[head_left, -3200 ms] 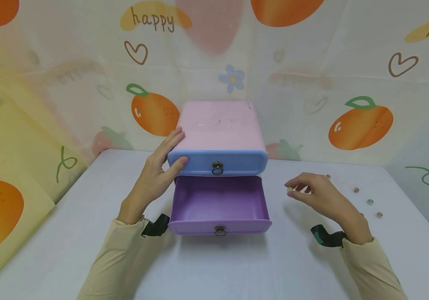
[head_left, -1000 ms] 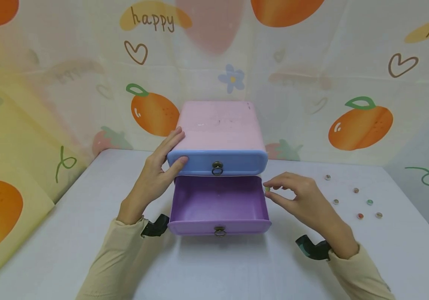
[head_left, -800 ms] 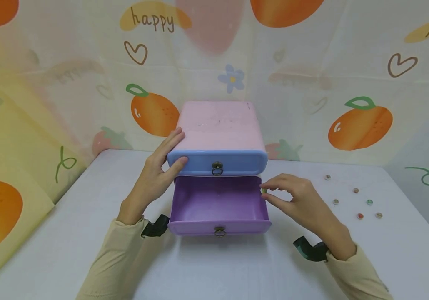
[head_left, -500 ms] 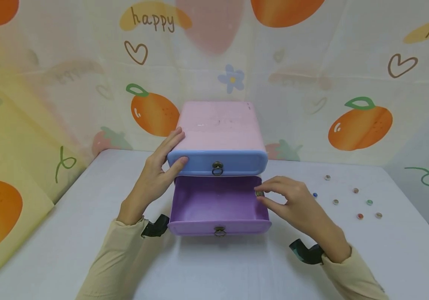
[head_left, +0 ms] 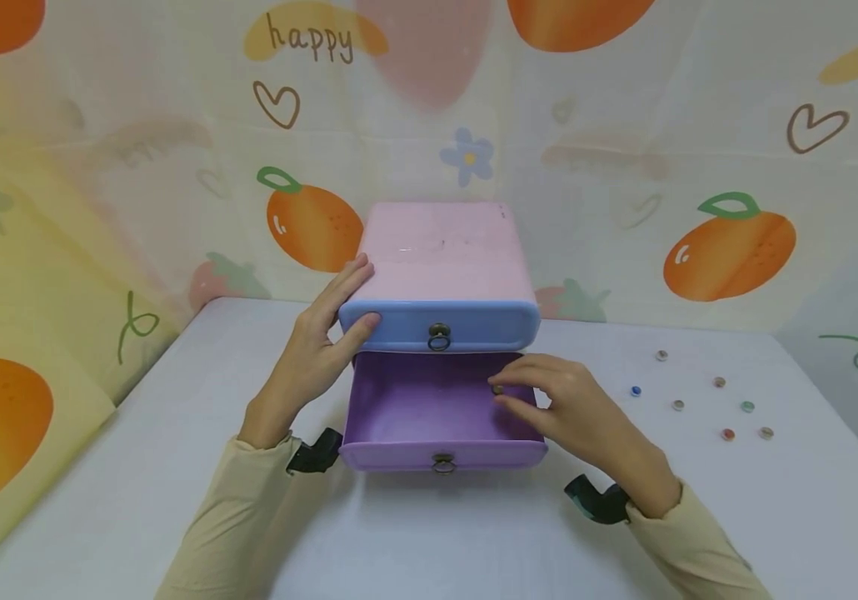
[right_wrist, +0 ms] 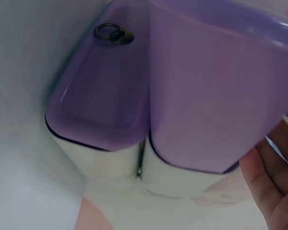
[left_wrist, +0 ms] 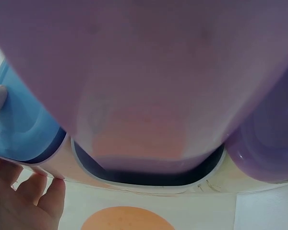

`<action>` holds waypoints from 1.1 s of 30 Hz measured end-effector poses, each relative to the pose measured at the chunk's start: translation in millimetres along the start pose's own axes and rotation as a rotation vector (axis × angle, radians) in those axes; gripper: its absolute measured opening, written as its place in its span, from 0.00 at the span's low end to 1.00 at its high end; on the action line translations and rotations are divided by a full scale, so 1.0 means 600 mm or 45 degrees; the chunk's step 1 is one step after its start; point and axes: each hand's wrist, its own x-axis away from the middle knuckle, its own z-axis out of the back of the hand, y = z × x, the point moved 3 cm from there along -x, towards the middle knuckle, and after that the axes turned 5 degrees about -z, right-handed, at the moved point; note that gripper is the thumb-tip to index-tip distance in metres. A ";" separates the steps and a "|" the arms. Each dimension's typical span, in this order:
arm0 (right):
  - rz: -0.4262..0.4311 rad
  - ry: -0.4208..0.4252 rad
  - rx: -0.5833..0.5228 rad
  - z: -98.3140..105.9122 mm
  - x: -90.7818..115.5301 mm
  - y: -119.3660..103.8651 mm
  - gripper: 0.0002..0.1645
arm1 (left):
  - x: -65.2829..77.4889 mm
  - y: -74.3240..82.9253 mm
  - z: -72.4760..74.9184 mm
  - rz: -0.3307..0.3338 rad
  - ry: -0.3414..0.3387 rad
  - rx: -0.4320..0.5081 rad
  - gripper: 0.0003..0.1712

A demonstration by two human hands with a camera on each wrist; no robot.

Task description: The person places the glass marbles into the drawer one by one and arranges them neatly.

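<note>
A small drawer cabinet with a pink top (head_left: 440,250) stands on the table. Its blue drawer (head_left: 399,327) is closed, while the purple drawer (head_left: 429,408) beneath is pulled out. My left hand (head_left: 309,358) rests along the cabinet's left side, thumb on the blue front; in the left wrist view its fingertips (left_wrist: 53,196) touch the cabinet's side. Over the right part of the purple drawer, my right hand (head_left: 567,404) pinches a small glassy marble (head_left: 497,389) between thumb and fingers. The right wrist view shows the drawer's outer side (right_wrist: 206,96), with the marble hidden.
Several marbles lie scattered on the white table to the right, among them a blue one (head_left: 636,391), a green one (head_left: 747,407) and a red one (head_left: 728,434). A printed cloth (head_left: 594,100) hangs behind the cabinet. In the right wrist view, another purple drawer (right_wrist: 101,91) is closed.
My right hand has moved left with the marble, from above the table past the drawer's right wall to over its inside. The blue marble has come into view. The left hand stays put.
</note>
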 end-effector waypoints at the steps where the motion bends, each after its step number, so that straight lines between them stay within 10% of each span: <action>1: 0.002 -0.008 -0.003 -0.002 -0.002 0.000 0.14 | 0.000 0.000 0.000 0.001 0.000 0.001 0.34; 33: -0.100 -0.414 0.185 -0.039 -0.048 0.005 0.06 | -0.001 0.003 0.001 -0.002 0.003 0.000 0.34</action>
